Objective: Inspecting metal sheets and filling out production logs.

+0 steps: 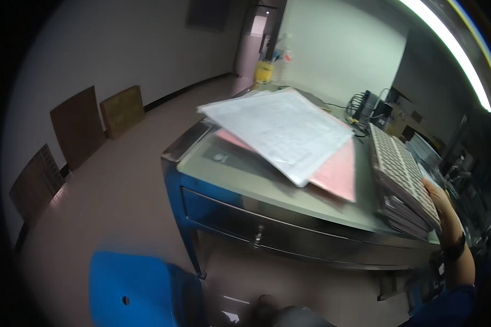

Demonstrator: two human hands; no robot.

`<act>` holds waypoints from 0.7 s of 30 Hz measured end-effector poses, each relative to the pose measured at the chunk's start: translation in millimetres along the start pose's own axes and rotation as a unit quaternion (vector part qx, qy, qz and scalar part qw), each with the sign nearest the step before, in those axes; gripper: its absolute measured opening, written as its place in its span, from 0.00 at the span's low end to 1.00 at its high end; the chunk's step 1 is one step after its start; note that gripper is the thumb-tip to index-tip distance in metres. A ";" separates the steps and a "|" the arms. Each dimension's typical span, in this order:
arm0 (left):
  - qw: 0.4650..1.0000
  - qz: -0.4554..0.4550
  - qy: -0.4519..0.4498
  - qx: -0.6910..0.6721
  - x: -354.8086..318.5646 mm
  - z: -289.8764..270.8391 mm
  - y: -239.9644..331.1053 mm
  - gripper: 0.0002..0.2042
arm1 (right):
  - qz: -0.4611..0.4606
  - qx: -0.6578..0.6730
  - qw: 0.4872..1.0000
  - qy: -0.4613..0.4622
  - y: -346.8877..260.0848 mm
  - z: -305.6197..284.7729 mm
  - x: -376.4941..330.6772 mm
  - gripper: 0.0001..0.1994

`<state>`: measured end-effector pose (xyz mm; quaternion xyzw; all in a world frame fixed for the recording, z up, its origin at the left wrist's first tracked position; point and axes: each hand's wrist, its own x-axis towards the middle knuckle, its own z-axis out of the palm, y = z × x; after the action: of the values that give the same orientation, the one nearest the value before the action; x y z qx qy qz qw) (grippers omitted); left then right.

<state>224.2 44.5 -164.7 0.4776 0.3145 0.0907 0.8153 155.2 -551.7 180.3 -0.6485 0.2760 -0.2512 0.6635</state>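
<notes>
My right hand reaches in from the lower right and grips the near right edge of a stack of flat grid-patterned trays. The stack sits on the right end of a steel-topped table. Left of the stack lies a loose pile of large white sheets over pink sheets, tilted and overhanging each other. My left hand is out of view.
The table has a blue frame and a drawer with a handle on its front. A blue stool stands at the lower left. Brown boards lean on the left wall. Cables and a yellow container sit at the far end.
</notes>
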 end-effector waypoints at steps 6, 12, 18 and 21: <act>0.994 -0.084 -0.060 0.032 -80.4 -0.8 13.7 0.33 | 0.021 0.146 0.985 -0.089 -11.2 75.8 -43.2 0.16; 0.989 -0.098 -0.032 0.101 -176.6 -30.9 38.6 0.33 | -0.008 0.221 0.969 -0.109 -5.0 56.6 -36.0 0.16; 0.982 -0.115 -0.051 0.140 -190.3 -70.3 13.7 0.30 | 0.040 0.294 0.939 -0.176 -16.3 50.9 -20.4 0.16; 0.989 -0.101 -0.053 0.098 -188.2 -74.1 -0.7 0.27 | 0.017 0.323 0.930 -0.175 -20.5 69.3 -27.4 0.15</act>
<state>31.8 13.2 -110.7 0.5246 0.3250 -0.0488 0.7853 183.9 -483.5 202.3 -0.4277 0.0703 -0.1976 0.8793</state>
